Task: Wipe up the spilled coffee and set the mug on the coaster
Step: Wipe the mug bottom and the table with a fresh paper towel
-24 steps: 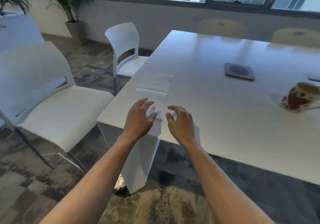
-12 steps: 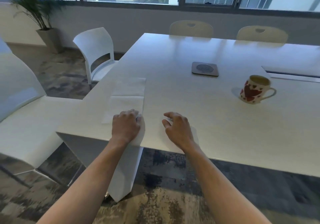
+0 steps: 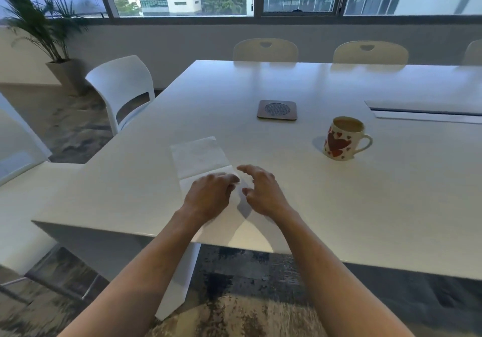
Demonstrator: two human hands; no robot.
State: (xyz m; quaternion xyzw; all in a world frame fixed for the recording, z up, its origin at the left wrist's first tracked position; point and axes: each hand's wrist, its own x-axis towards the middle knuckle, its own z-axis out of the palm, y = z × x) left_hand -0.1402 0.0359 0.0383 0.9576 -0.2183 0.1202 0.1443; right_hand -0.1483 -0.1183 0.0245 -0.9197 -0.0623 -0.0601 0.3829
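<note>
Hands both over the near edge of the white worktop (image 3: 339,206): left hand (image 3: 208,197) palm-down with fingers curled onto the near panel of the folded paper towel (image 3: 199,158), right hand (image 3: 262,193) just beside it, fingers spread and loosely bent, holding nothing. Heart-print mug (image 3: 341,138) stands upright to the right, well apart from the hands, handle pointing right, coffee inside. Coaster (image 3: 277,110) lies farther back and left of the mug, not touching it.
</note>
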